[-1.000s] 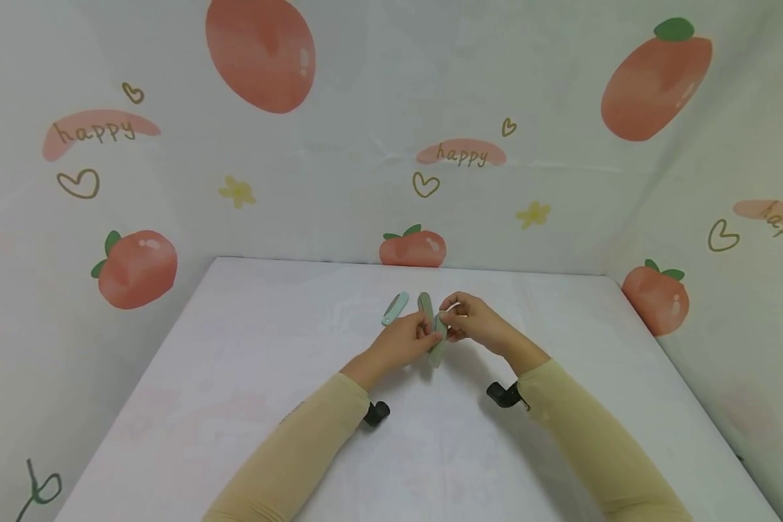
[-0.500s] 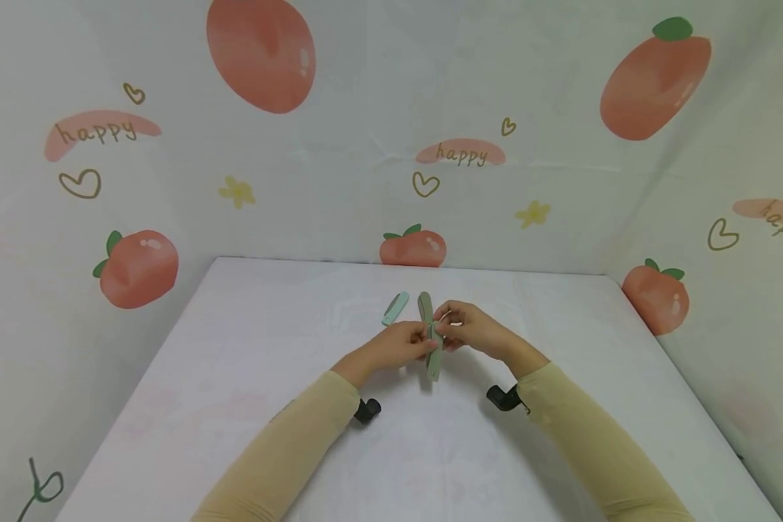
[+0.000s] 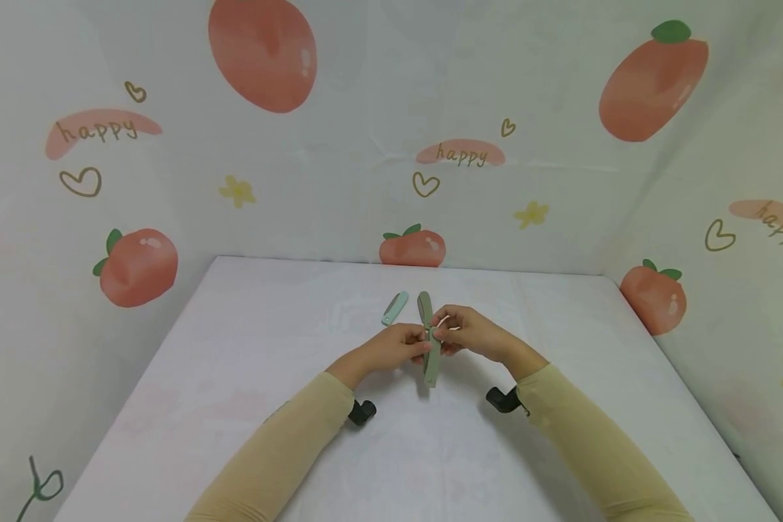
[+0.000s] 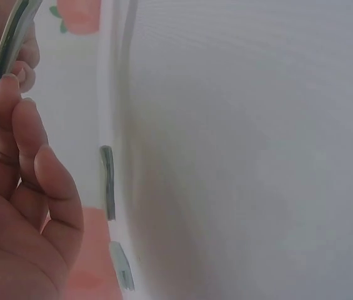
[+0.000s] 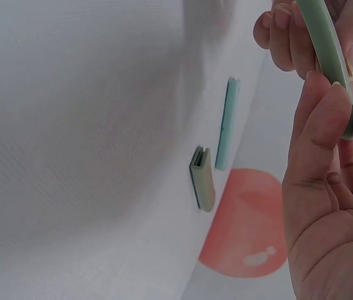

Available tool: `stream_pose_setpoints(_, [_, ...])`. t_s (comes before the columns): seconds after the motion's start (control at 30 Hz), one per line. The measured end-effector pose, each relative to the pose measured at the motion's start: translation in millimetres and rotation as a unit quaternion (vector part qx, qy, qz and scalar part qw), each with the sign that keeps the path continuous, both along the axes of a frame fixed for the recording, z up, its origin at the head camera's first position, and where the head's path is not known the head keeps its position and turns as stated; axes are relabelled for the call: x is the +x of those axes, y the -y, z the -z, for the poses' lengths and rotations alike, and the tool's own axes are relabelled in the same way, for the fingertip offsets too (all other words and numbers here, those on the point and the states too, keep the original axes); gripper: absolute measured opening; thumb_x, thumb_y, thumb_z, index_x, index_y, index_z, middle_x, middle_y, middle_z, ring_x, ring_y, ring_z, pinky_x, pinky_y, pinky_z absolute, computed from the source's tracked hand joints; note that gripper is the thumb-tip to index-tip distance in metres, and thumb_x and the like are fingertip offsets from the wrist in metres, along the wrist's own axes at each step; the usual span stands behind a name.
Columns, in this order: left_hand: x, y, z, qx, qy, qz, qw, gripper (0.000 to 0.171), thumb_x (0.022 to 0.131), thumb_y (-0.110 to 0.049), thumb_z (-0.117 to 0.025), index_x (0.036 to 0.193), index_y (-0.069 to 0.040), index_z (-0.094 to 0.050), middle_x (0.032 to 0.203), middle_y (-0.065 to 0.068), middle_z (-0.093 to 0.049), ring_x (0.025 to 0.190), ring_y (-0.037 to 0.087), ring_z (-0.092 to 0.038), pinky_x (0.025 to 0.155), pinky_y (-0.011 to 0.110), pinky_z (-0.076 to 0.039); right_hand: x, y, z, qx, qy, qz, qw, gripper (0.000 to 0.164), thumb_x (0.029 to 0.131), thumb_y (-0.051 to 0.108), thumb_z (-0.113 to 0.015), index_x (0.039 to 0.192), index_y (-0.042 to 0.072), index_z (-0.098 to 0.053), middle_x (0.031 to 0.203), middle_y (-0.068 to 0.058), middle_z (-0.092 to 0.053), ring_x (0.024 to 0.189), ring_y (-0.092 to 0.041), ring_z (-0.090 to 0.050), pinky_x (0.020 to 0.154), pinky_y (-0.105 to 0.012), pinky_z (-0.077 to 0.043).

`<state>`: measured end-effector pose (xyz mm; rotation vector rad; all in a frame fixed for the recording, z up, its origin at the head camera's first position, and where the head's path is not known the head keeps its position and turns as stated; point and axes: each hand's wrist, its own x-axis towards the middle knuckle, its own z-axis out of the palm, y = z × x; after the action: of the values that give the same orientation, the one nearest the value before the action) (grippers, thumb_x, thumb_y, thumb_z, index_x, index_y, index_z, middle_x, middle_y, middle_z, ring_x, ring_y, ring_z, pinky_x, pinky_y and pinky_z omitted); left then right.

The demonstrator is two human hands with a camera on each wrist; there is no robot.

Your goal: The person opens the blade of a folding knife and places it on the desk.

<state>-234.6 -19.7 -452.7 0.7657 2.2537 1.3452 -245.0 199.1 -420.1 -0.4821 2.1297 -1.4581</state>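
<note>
My left hand (image 3: pixel 386 348) pinches a slim sage-green folding knife (image 3: pixel 433 368) near its middle, between thumb and fingers. My right hand (image 3: pixel 475 335) pinches the far end of that knife with its fingertips. In the right wrist view the knife's smooth, slightly curved green handle (image 5: pixel 327 50) runs between both hands. The left wrist view shows its narrow edge (image 4: pixel 4 55), with a dark slot along it. The knife looks folded; fingers hide part of it. Just beyond the hands lie a grey-green folded knife (image 3: pixel 425 304) and a mint one (image 3: pixel 395 307).
A white cloth covers the table (image 3: pixel 261 362), which meets a fruit-printed backdrop (image 3: pixel 339 210) at its rear edge. Black wrist cameras hang by the left sleeve (image 3: pixel 362 412) and the right sleeve (image 3: pixel 504 399).
Both hands have drawn a little closer to me with the held knife, and its near end has swung slightly left. The two knives on the table stay where they were.
</note>
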Motion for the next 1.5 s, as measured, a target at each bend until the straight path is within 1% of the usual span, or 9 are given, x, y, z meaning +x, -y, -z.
stream_pose_setpoints(0.17, [0.7,1,-0.4,0.006,0.000,-0.011,0.9999,0.021,0.104,-0.023,-0.057,0.090,-0.009,-0.063,0.084,-0.001,-0.070,0.081,0.011,-0.064,0.078,0.032,-0.051,0.8,0,-2.2,-0.004,-0.001,-0.002,1.000,0.020,0.100,0.009,-0.061,0.115,-0.003,-0.054,0.096,-0.015,-0.066,0.078,-0.021,-0.067,0.074,-0.035,-0.057])
stream_pose_setpoints(0.4, [2.5,5,-0.9,0.007,0.013,-0.030,0.9994,0.022,0.103,-0.024,-0.058,0.087,-0.009,-0.062,0.083,-0.002,-0.071,0.081,0.012,-0.066,0.080,0.033,-0.051,2.8,-1,-2.6,-0.001,-0.008,-0.001,1.000,0.022,0.101,0.009,-0.060,0.117,-0.005,-0.053,0.104,-0.031,-0.064,0.083,-0.020,-0.067,0.077,-0.033,-0.056])
stream_pose_setpoints(0.5, [2.6,8,-0.8,0.007,0.000,-0.037,0.9993,0.023,0.103,-0.025,-0.059,0.086,-0.010,-0.061,0.079,-0.002,-0.069,0.079,0.012,-0.064,0.077,0.031,-0.048,3.3,-2,-2.7,0.004,-0.018,0.006,1.000,0.021,0.101,0.009,-0.060,0.116,-0.004,-0.054,0.101,-0.028,-0.065,0.085,-0.021,-0.067,0.080,-0.034,-0.056])
stream_pose_setpoints(0.7, [1.1,9,0.8,0.011,-0.020,-0.046,0.9987,0.023,0.102,-0.026,-0.059,0.086,-0.011,-0.062,0.076,-0.003,-0.067,0.080,0.017,-0.063,0.075,0.031,-0.045,3.3,-3,-1.5,0.006,-0.033,0.013,0.999,0.020,0.101,0.009,-0.060,0.116,-0.004,-0.054,0.094,-0.012,-0.069,0.087,-0.022,-0.068,0.082,-0.036,-0.056])
stream_pose_setpoints(0.9, [1.4,10,0.1,0.020,-0.031,-0.054,0.9979,0.023,0.102,-0.022,-0.059,0.087,-0.005,-0.064,0.074,-0.002,-0.067,0.082,0.025,-0.066,0.073,0.030,-0.045,4.2,-2,-3.7,-0.002,-0.031,0.017,0.999,0.020,0.101,0.007,-0.060,0.116,-0.005,-0.054,0.094,-0.013,-0.067,0.089,-0.023,-0.068,0.083,-0.036,-0.056])
stream_pose_setpoints(1.0, [1.6,11,0.0,0.027,-0.034,-0.056,0.9975,0.023,0.102,-0.021,-0.060,0.088,-0.003,-0.064,0.074,-0.002,-0.067,0.080,0.022,-0.066,0.073,0.030,-0.045,3.7,-3,-3.0,-0.003,-0.029,0.019,0.999,0.020,0.100,0.007,-0.060,0.115,-0.004,-0.055,0.095,-0.013,-0.067,0.090,-0.024,-0.069,0.083,-0.035,-0.056])
stream_pose_setpoints(1.17, [0.8,13,-0.6,0.039,-0.040,-0.070,0.9959,0.020,0.101,-0.019,-0.061,0.085,-0.008,-0.062,0.075,-0.002,-0.069,0.078,0.015,-0.065,0.073,0.030,-0.045,2.3,-4,-3.1,0.000,-0.037,0.028,0.999,0.020,0.100,0.008,-0.061,0.115,-0.004,-0.055,0.094,-0.011,-0.068,0.091,-0.024,-0.069,0.083,-0.035,-0.056])
stream_pose_setpoints(1.4, [-2.3,18,0.4,0.057,-0.052,-0.092,0.9928,0.021,0.101,-0.018,-0.060,0.081,-0.010,-0.060,0.072,-0.001,-0.068,0.085,0.033,-0.065,0.068,0.030,-0.040,1.6,-10,-0.9,-0.021,-0.026,0.051,0.998,0.022,0.100,0.007,-0.060,0.116,-0.006,-0.053,0.094,-0.010,-0.069,0.092,-0.026,-0.069,0.083,-0.035,-0.056])
stream_pose_setpoints(1.5, [-2.8,19,1.0,0.079,-0.057,-0.101,0.9901,0.022,0.101,-0.016,-0.060,0.080,-0.008,-0.059,0.072,0.000,-0.068,0.084,0.031,-0.065,0.070,0.031,-0.042,1.1,-13,0.5,-0.030,-0.021,0.064,0.997,0.023,0.100,0.006,-0.060,0.117,-0.007,-0.053,0.094,-0.008,-0.069,0.090,-0.023,-0.069,0.082,-0.033,-0.055])
